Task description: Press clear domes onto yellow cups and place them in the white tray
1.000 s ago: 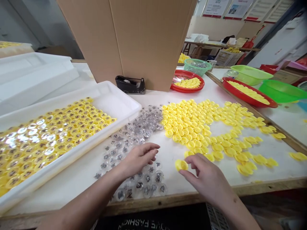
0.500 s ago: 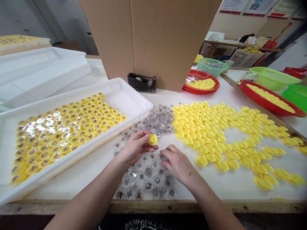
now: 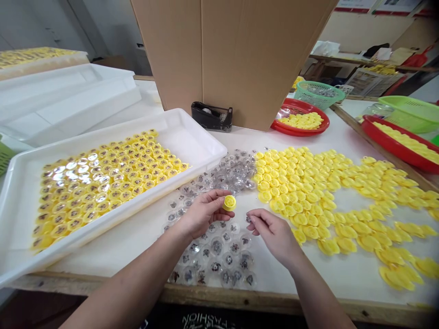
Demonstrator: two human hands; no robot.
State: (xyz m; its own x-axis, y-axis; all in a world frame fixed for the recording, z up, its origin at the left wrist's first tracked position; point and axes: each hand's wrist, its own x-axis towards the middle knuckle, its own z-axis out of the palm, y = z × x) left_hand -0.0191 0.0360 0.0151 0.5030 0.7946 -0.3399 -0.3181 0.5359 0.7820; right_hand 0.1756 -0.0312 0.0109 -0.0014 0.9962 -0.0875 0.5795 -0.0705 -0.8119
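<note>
Left hand [image 3: 204, 212] pinching a yellow plastic cap [image 3: 229, 203] at the fingertips, over clear round capsules [image 3: 216, 247]; right hand [image 3: 274, 234] curled, with nothing visible in the fingers, just beside loose yellow caps [image 3: 302, 196] on the worktop [image 3: 137, 256].

**Bright, even light; wide-lens bend**

Diffuse light, apparently overhead. Hard glare on clear capsules [image 3: 71, 165] in white tray [image 3: 202, 144]. Shadows faint. Wooden table edge [image 3: 219, 294] bends toward frame corners. Top-right corner darkened. Centre sharp.
</note>
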